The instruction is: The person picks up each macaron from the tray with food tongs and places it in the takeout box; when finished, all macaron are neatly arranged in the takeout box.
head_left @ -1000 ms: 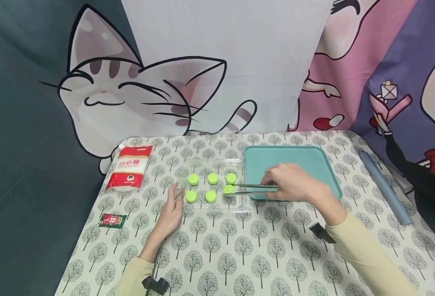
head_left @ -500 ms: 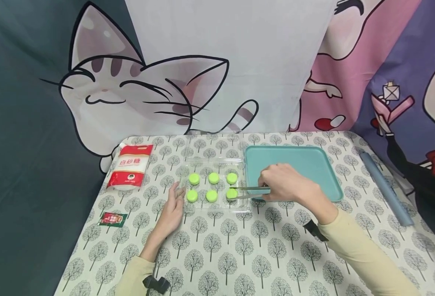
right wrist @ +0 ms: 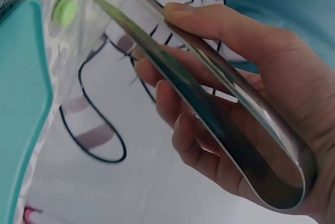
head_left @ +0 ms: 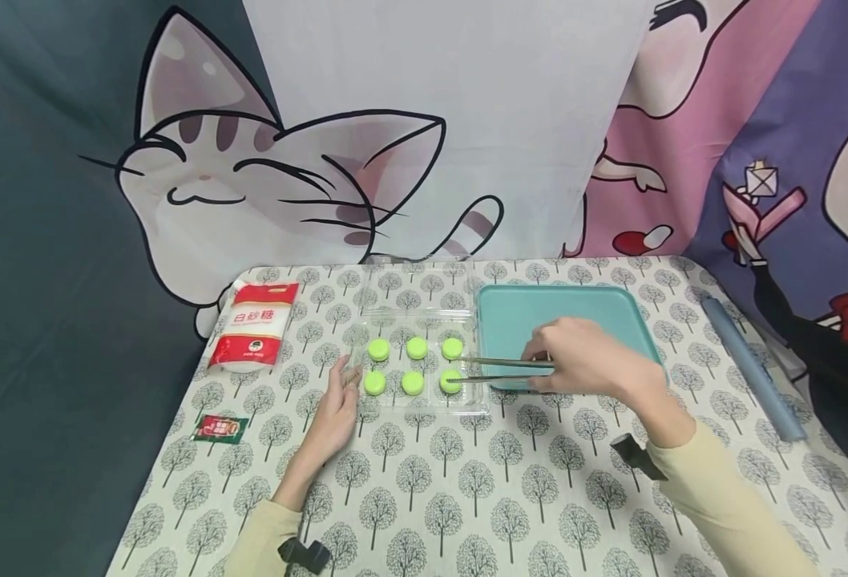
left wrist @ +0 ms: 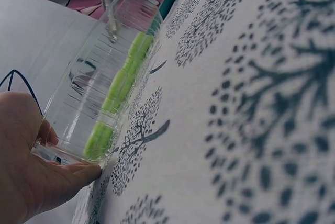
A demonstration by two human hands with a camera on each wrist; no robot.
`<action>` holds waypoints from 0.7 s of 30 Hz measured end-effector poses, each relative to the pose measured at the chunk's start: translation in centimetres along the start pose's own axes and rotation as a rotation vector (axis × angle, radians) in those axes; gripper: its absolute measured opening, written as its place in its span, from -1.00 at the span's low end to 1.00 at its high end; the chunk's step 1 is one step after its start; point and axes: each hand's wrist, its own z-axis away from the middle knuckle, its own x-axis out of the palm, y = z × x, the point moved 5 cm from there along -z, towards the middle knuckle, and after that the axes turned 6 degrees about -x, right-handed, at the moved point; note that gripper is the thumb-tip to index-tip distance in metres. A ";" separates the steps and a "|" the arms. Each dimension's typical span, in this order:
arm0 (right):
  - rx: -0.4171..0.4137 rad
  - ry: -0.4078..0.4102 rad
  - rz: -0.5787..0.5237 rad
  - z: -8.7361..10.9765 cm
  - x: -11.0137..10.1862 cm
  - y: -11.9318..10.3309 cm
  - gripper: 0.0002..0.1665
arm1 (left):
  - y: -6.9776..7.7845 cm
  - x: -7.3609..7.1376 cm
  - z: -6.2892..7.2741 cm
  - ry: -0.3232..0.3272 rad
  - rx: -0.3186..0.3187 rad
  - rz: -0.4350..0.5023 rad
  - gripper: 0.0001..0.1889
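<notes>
Several bright green macarons sit in two rows inside a clear plastic box [head_left: 424, 411], its clear lid [head_left: 417, 282] folded back behind it. My left hand [head_left: 336, 410] grips the box's left end, thumb and fingers on either side of the wall in the left wrist view. In my right hand [head_left: 588, 359] are metal tongs [right wrist: 235, 85], held between thumb and fingers. Their tips are spread apart, reaching over the box's right side. One tip overlaps the front right macaron [head_left: 451, 388] in the head view; the back right macaron [head_left: 452, 347] lies just beyond the other.
A teal tray [head_left: 568, 300] lies right of the box, partly under my right hand. To the left are a red and white sugar bag [head_left: 254, 324] and a small red-green packet [head_left: 220, 429]. A blue-grey roll [head_left: 752, 369] lies along the right table edge.
The front right macaron, pinched in the tongs earlier, now rests in its row. The tongs have spread, and my right hand has shifted right. My left hand has stayed at the box.
</notes>
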 end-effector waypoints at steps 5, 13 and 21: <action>0.017 0.150 -0.018 2.0 -0.3 1.6 -0.63 | 0.0 0.0 -0.1 -0.002 0.004 -0.003 -0.37; 0.051 0.420 -0.010 4.8 0.3 4.2 -0.63 | 0.0 0.0 0.0 -0.003 -0.005 0.002 -0.38; 0.171 0.613 -0.025 7.6 1.0 7.0 -0.57 | 0.0 0.1 0.0 -0.002 -0.002 0.007 -0.38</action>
